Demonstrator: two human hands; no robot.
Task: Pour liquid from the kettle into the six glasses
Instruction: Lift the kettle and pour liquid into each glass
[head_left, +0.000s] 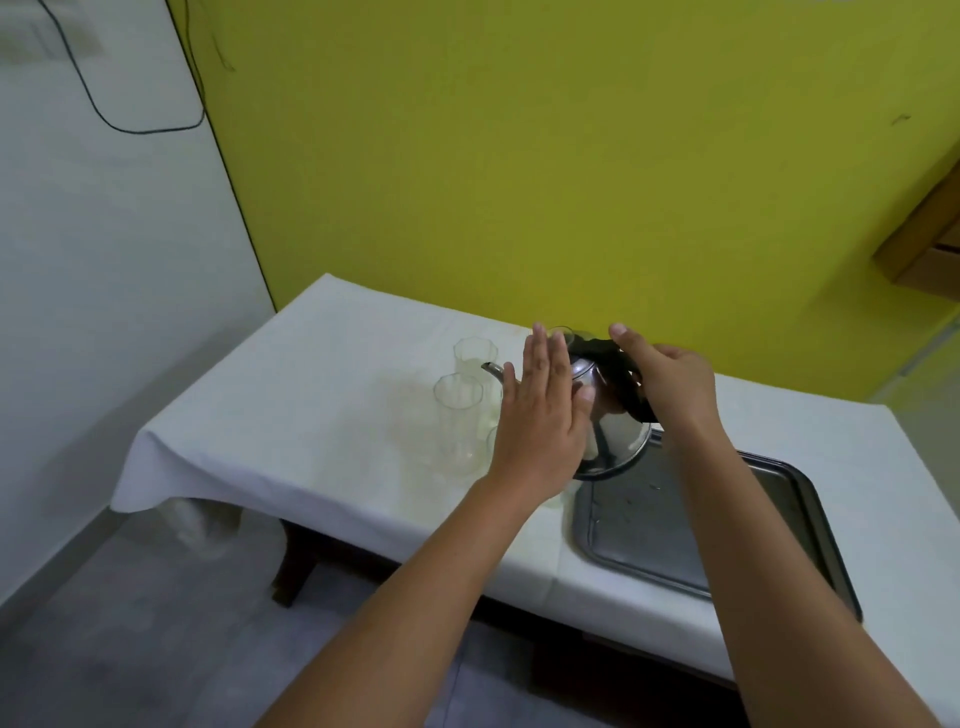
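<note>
A shiny steel kettle (615, 421) with a black handle is tilted to the left over the table, its spout (492, 370) pointing at the clear glasses. My right hand (667, 379) grips the black handle. My left hand (543, 415) lies flat, fingers straight, against the kettle's lid and left side. Two clear glasses show plainly: one at the back (475, 356) by the spout tip, one in front (460, 421). Other glasses are mostly hidden behind my left hand.
A grey metal tray (675, 540) lies on the white tablecloth (311, 415) at the right, under the kettle's base. The table stands against a yellow wall; its left edge drops off to the floor.
</note>
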